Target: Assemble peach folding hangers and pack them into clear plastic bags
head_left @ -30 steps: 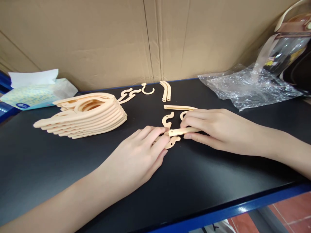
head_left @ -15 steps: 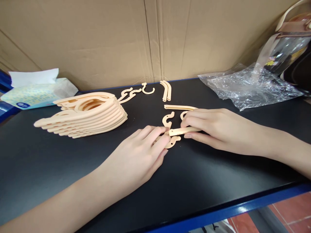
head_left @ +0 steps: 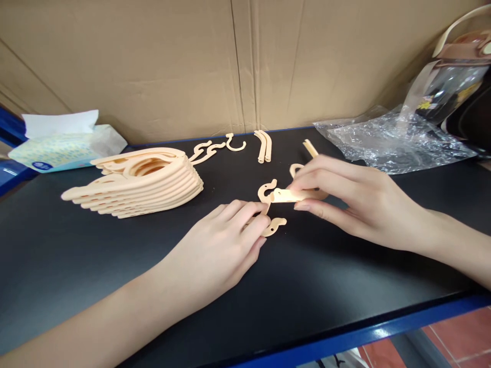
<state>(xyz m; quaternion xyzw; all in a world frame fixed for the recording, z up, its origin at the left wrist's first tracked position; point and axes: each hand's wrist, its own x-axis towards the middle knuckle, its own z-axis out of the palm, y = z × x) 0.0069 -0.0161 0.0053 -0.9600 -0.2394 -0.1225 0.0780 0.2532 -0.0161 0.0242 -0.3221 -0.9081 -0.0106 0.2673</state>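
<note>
My right hand [head_left: 345, 202] is closed on a peach plastic hanger arm [head_left: 286, 195], lifted a little off the black table [head_left: 115, 276], its far end [head_left: 310, 148] sticking up behind my fingers. My left hand [head_left: 218, 245] rests on the table, fingers pinched on a peach hook piece [head_left: 273, 226]. Another hook piece [head_left: 265, 190] lies just behind, between the two hands. A stack of assembled peach hangers [head_left: 138, 181] sits to the left.
Loose hook pieces [head_left: 215, 146] and two curved arms [head_left: 263, 144] lie near the cardboard wall [head_left: 192, 66]. A tissue pack [head_left: 57, 145] is at far left, a crumpled clear plastic bag [head_left: 395, 140] and a bag [head_left: 456, 82] at right. The table's blue edge [head_left: 368, 332] runs along the front.
My right hand has lifted the hanger arm off the table and tilted it, its far end now up. The left hand stays put on the hook piece.
</note>
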